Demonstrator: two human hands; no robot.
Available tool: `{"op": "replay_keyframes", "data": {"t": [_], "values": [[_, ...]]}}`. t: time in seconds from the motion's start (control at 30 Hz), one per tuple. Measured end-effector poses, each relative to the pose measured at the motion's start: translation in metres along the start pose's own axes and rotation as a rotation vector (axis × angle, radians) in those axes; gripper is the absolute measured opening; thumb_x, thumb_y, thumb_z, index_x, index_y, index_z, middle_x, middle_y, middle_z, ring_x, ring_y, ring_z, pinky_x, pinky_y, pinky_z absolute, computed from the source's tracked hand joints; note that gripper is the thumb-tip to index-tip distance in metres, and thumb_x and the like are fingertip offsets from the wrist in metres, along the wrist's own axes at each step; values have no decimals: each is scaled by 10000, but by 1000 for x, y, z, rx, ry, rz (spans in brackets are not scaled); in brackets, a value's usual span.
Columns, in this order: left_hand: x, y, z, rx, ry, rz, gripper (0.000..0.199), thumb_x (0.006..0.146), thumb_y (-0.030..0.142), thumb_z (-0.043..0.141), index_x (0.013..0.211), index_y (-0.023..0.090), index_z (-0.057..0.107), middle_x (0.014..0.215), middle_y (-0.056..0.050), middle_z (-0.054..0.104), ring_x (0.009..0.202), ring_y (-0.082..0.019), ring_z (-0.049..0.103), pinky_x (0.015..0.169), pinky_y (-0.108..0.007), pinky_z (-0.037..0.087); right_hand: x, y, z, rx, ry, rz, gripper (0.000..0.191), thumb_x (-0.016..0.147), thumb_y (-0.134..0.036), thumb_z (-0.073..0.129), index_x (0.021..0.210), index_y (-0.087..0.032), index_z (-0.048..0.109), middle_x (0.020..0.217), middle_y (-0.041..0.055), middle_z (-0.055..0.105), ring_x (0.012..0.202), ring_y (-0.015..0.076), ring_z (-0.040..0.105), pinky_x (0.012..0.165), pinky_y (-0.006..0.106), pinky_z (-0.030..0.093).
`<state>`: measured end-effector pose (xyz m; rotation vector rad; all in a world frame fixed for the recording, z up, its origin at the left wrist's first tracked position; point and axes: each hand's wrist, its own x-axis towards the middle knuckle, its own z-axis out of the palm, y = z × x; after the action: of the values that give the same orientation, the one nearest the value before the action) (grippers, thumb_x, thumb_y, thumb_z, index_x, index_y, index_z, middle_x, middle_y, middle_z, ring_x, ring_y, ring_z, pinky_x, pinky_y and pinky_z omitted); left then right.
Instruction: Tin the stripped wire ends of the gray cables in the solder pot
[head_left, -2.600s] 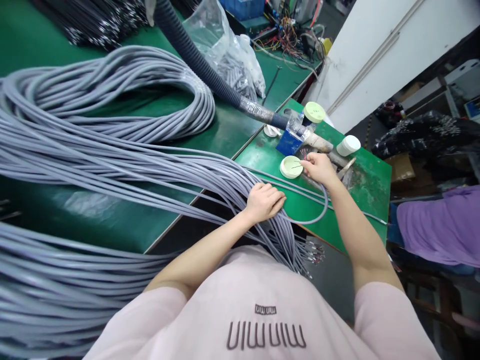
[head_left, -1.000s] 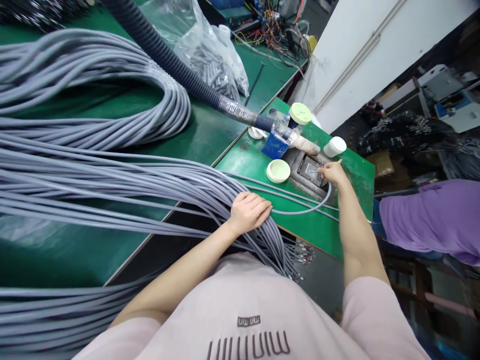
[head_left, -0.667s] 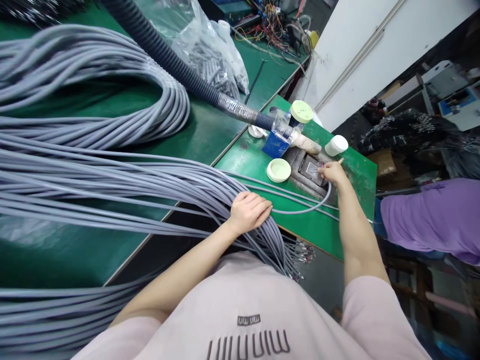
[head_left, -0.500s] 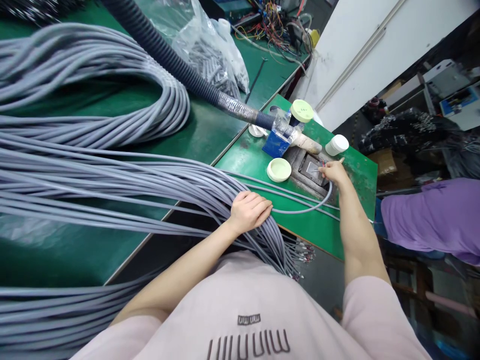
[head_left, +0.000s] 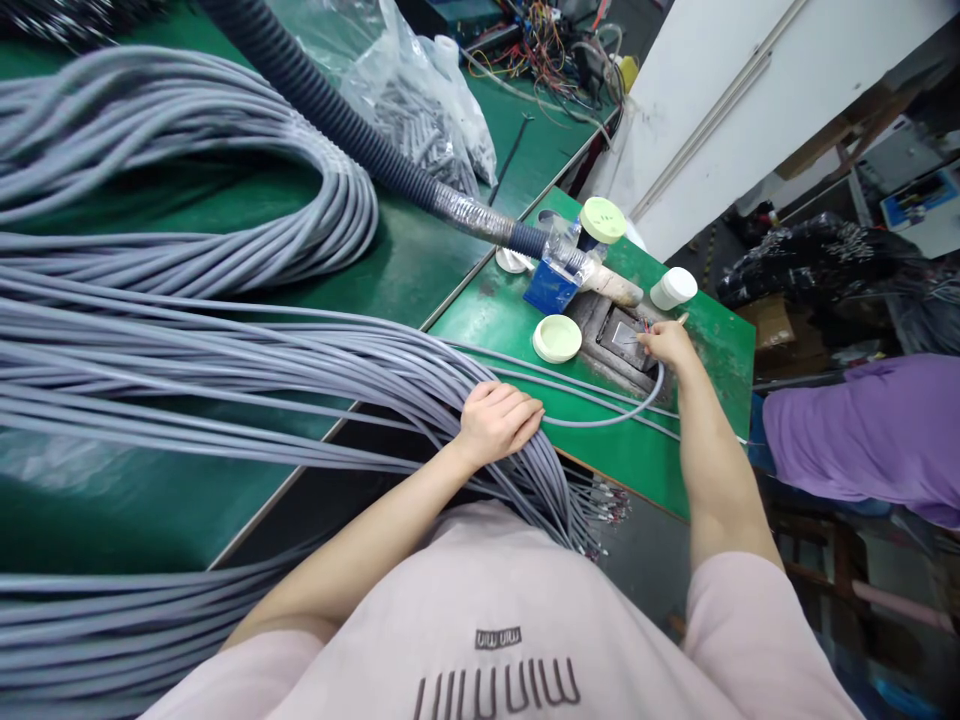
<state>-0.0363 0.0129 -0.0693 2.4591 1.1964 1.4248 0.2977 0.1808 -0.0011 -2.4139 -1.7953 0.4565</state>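
Observation:
My left hand is closed over a thick bundle of grey cables, knuckles up, at the near edge of the small green table. From under it a single grey cable curves right and up to my right hand. There my right fingers pinch the cable's stripped end, where thin red and blue wires show. They hold it at the right side of a square metal pot with a shiny silver surface. The wire tips are too small to make out clearly.
A corrugated hose ends in a pale nozzle beside the pot. A blue box, a pale green tub and a white jar stand around it. Coiled cables lie left. A person in a purple top is at right.
Almost nothing differs. Both hands keep their places and holds, and the view has shifted very slightly.

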Motion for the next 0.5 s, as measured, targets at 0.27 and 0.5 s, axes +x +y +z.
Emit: {"op": "replay_keyframes", "data": {"t": [0.27,0.5], "values": [[-1,-1,2,-5,-5,-5,103,849,216,629,949,228,652,830,8,735,778,-151,651,800,-353,391,-69,-12,-32,252,37,-125,271,785,-359,608,599,-179,526,527,-12,594,421,99,486,437,218,344],[14,15,-8,-202,27,-181,50,847,238,656,884,224,684,802,-1,731,753,-162,635,810,-376,397,-187,-44,-27,760,65,-237,258,820,-374,653,673,-178,571,537,-31,589,390,72,462,385,191,331]]}}
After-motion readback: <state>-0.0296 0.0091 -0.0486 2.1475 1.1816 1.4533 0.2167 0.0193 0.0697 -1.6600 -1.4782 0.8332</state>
